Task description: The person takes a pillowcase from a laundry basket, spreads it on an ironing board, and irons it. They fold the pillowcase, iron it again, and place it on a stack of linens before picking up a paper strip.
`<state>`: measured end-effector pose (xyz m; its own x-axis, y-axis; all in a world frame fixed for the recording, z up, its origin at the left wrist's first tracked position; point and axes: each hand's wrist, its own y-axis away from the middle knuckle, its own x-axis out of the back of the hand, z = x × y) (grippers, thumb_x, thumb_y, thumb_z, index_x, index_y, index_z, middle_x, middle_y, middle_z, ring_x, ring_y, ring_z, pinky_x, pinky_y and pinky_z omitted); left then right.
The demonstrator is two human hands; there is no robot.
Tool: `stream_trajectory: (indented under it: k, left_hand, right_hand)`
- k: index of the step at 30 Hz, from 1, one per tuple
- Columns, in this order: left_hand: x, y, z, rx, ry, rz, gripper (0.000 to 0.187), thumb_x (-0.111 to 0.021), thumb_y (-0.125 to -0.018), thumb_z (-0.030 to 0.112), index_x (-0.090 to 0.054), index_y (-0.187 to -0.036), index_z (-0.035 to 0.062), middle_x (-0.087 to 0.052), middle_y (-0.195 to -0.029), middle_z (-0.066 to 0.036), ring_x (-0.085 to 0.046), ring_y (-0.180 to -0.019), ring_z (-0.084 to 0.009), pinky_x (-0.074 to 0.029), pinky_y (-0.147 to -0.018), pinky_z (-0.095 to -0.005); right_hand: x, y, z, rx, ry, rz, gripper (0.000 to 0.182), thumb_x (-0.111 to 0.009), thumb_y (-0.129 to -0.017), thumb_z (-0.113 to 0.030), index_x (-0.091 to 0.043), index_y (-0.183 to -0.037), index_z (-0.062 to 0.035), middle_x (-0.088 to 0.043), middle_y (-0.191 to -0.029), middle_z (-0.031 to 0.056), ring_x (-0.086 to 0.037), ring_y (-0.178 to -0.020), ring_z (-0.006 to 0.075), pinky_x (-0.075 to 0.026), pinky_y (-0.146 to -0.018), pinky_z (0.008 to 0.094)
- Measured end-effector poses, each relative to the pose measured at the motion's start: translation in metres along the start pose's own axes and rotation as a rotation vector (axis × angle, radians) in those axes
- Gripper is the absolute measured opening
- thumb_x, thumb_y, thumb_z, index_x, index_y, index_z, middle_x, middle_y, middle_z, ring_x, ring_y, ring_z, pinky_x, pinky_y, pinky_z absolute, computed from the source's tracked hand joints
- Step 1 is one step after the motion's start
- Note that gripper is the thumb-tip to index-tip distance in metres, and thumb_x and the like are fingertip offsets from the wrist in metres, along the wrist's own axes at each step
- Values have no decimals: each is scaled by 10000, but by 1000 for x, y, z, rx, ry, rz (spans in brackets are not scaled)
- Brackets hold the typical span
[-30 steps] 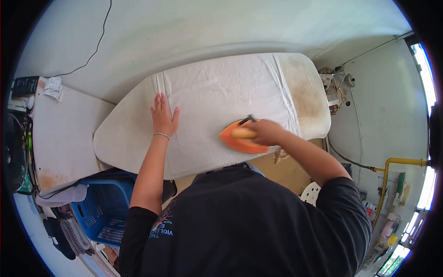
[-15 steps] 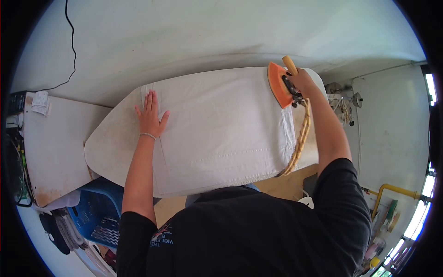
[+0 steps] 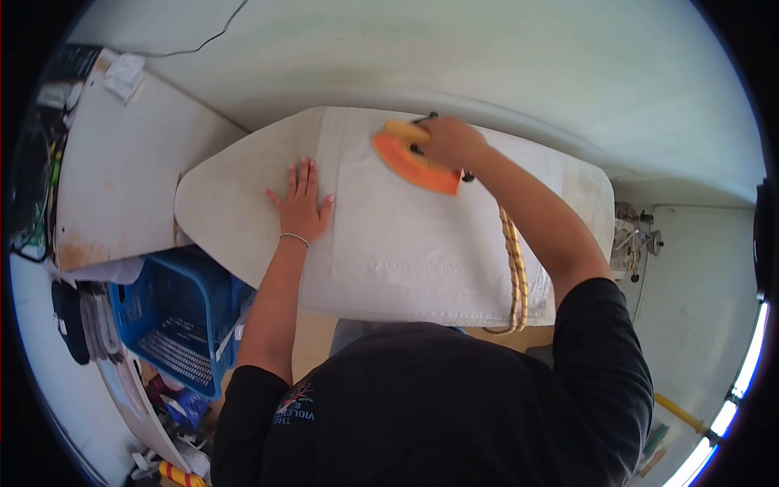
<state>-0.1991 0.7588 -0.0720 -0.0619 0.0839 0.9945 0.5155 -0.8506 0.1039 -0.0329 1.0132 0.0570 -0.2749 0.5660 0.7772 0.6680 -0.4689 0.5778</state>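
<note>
My right hand (image 3: pixel 451 144) is wrapped round the handle of an orange clothes iron (image 3: pixel 418 169), blurred by motion, over a white cloth (image 3: pixel 406 231). The cloth is spread across a pale ironing board (image 3: pixel 231 183), with a stitched seam along its near side. A yellow braided cord (image 3: pixel 514 264) trails from the iron down past the board's near edge. Flat against the cloth's left edge lies my left hand (image 3: pixel 303 209), fingers spread, holding nothing.
A white tabletop (image 3: pixel 134 174) adjoins the board's left end, with a paper (image 3: pixel 124 75) on it. Below stands a blue plastic basket (image 3: pixel 170 325). A wall runs behind the board, and metal fittings (image 3: pixel 637 239) are past its right end.
The iron has moved left across the cloth in my right hand and turned. My left hand stays flat near the cloth's left edge. The camera view has shifted and rotated.
</note>
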Motion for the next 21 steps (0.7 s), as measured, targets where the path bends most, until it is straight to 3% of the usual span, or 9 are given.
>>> stream_trajectory:
  k: [1, 3, 5, 7, 12, 15, 16, 18, 21]
  left_hand:
    - [-6, 15, -6, 23, 2, 1, 736, -435, -929, 438, -145, -1523, 116, -160, -1585, -64, -175, -1452, -256, -59, -1069, -714]
    - [-19, 47, -15, 89, 207, 193, 636, -496, -914, 360, -299, -1464, 107, -354, -1478, -121, -344, -1356, -294, -201, -1056, -655]
    - [-1, 86, -13, 144, 389, 122, 474, -570, -882, 262, -457, -1310, 96, -535, -1209, -139, -534, -1112, -301, -403, -923, -528]
    - [-1, 118, -6, 276, 627, 93, 313, -619, -854, 206, -520, -1127, 90, -562, -994, -121, -595, -879, -302, -478, -745, -439]
    - [-11, 159, -15, 306, 580, 66, 212, -636, -854, 220, -537, -992, 95, -578, -899, -96, -613, -796, -293, -495, -663, -413]
    - [-16, 169, -25, 329, 608, 9, 193, -639, -856, 231, -549, -959, 95, -593, -845, -84, -621, -759, -277, -494, -647, -408]
    - [-16, 170, -29, 330, 641, 12, 188, -640, -856, 234, -560, -955, 95, -602, -810, -77, -625, -730, -265, -494, -634, -400]
    - [-3, 168, -32, 350, 718, 2, 190, -645, -852, 242, -570, -944, 93, -607, -784, -73, -624, -702, -253, -493, -624, -388]
    - [0, 164, -34, 363, 793, -34, 198, -656, -844, 262, -589, -918, 91, -612, -741, -64, -616, -656, -233, -490, -610, -368]
  right_hand:
    - [10, -13, -9, -2, -78, -4, 367, -559, -852, -207, -604, -1213, -250, -661, -1053, 44, -636, -981, 250, -523, -812, 405]
    - [14, -27, -32, 16, -143, -8, 359, -559, -852, -218, -610, -1207, -246, -662, -1070, 42, -636, -985, 252, -522, -817, 406]
    - [7, -41, -54, 320, 178, 40, 361, -568, -840, -216, -617, -1197, -240, -659, -1087, 42, -646, -945, 254, -525, -813, 412]
    - [6, -49, -85, 350, 192, 68, 367, -569, -834, -206, -615, -1198, -221, -661, -1067, 51, -647, -921, 255, -524, -808, 411]
    - [12, -123, -103, 275, -19, 284, 383, -586, -815, -208, -611, -1187, -120, -666, -951, 106, -651, -822, 244, -530, -708, 398]
    - [26, -124, -104, 146, -169, 59, 386, -597, -802, -175, -589, -1180, -94, -639, -876, 90, -546, -521, 204, -474, -517, 363]
    - [23, -117, -105, 140, -173, 63, 386, -597, -802, -175, -589, -1180, -94, -639, -876, 90, -546, -521, 204, -474, -517, 363]
    - [12, -85, -104, 327, -58, -141, 401, -613, -795, -204, -595, -1184, -114, -655, -908, 94, -616, -657, 208, -506, -606, 359]
    - [-34, -39, -112, 493, 73, -81, 418, -605, -813, -280, -597, -1212, -158, -661, -1048, 92, -636, -937, 244, -516, -778, 383]
